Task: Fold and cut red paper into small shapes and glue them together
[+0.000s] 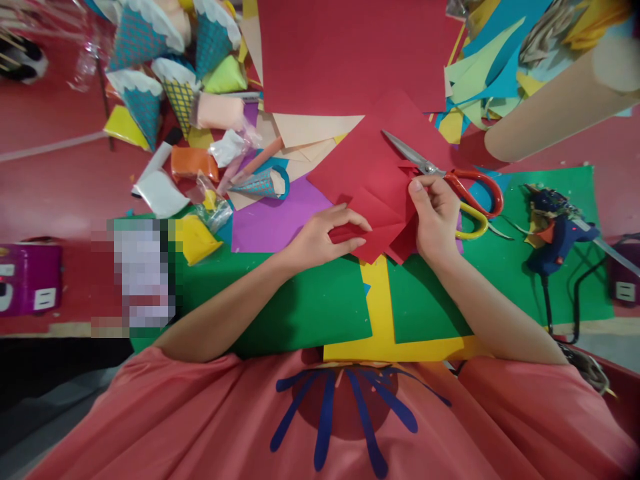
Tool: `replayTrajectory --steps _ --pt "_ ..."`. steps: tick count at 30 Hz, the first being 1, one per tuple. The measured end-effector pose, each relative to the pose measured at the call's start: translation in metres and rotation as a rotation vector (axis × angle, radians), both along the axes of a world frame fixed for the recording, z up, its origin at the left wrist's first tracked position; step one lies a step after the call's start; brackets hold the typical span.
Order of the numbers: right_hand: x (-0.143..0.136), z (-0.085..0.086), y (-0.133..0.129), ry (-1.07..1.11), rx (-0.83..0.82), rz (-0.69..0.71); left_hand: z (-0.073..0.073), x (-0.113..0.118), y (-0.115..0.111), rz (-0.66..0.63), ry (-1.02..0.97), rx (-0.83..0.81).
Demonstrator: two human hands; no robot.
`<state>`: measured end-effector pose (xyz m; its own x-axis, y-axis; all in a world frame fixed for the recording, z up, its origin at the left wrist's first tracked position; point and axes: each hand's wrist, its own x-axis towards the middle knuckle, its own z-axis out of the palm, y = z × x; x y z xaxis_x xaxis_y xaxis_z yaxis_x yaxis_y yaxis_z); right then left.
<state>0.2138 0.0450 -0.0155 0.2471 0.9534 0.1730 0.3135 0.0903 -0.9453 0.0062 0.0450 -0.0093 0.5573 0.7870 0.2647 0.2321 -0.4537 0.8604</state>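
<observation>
Person wearing a pink top works at a red table with both bare hands on a folded red paper piece [376, 215], which lies in front of the torso, between the hands. Left hand [325, 235]: thumb and forefinger narrowly spaced at the piece's left part; cannot tell if they grip it. Right hand [436, 217]: fingers curled, thumb and forefinger pinching the piece at its upper right.

Silver-bladed scissors with a red handle loop [426, 167] lie just beyond the right hand, blades pointing up-left over a flat red sheet [345, 163]. Larger red rectangular sheet [353, 57] farther out. Purple sheet [270, 223] left of the piece; green sheets [320, 303] nearer the body, yellow sheet [383, 317] showing between them. Blue glue gun [555, 247] on green at the right; beige cylinder [550, 107] upper right. Upper left: blue patterned cones with white scalloped rims [137, 40], near a small orange packet [194, 163].
</observation>
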Motion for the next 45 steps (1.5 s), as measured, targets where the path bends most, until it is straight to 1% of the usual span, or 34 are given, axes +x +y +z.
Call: replayTrajectory --steps 3,6,8,10,13,17,21,22,23,24,25,26,28,29,32,35,38,41,45 --pt "-0.001 0.0 0.0 0.029 -0.03 0.028 0.001 0.0 -0.003 -0.07 0.018 -0.004" --pt "-0.002 0.003 0.0 0.049 -0.056 0.072 0.004 -0.002 -0.007 -0.151 0.064 -0.001" --pt "-0.002 0.006 0.001 0.051 -0.071 0.101 0.005 -0.003 -0.007 -0.168 0.08 -0.01" --pt "-0.003 0.009 0.001 0.054 -0.087 0.125 0.007 -0.003 -0.006 -0.149 0.036 -0.035" --pt "-0.004 0.012 -0.001 0.049 -0.1 0.195 0.007 -0.003 -0.002 -0.074 -0.031 -0.104" --pt "-0.007 0.015 -0.006 -0.023 -0.109 0.307 0.005 -0.001 -0.002 -0.01 -0.017 -0.209" --pt "0.0 0.025 -0.005 -0.158 -0.126 0.368 0.002 0.0 -0.003 0.027 -0.005 -0.211" --pt "0.006 0.03 -0.003 -0.211 -0.129 0.373 0.001 0.0 -0.003 0.043 -0.011 -0.204" --pt "0.013 0.035 0.0 -0.261 -0.082 0.333 0.001 0.001 -0.002 0.063 -0.018 -0.197" --pt "0.021 0.04 0.003 -0.321 -0.079 0.326 0.001 0.001 -0.002 0.082 -0.021 -0.19" --pt "0.03 0.046 0.005 -0.429 -0.081 0.312 0.001 0.001 -0.002 0.099 -0.021 -0.184" --pt "0.038 0.052 0.008 -0.599 -0.073 0.291 0.001 0.001 -0.001 0.111 -0.02 -0.178" --pt "0.054 0.062 0.01 -0.971 -0.186 0.291 0.001 0.002 -0.001 0.118 -0.018 -0.168" --pt "0.06 0.066 0.01 -1.1 -0.275 0.333 0.001 0.002 -0.001 0.116 -0.018 -0.165" --pt "0.069 0.07 0.011 -1.264 -0.449 0.384 0.0 0.002 -0.001 0.115 -0.027 -0.167" --pt "0.071 0.066 0.016 -1.321 -0.493 0.406 -0.001 0.002 -0.001 0.119 -0.052 -0.185" --pt "0.071 0.061 0.024 -1.305 -0.501 0.424 -0.002 0.001 -0.001 0.119 -0.082 -0.2" --pt "0.071 0.058 0.027 -1.24 -0.506 0.368 -0.003 0.001 -0.001 0.119 -0.098 -0.226" --pt "0.071 0.058 0.023 -1.158 -0.431 0.241 -0.003 0.001 -0.001 0.125 -0.125 -0.236"
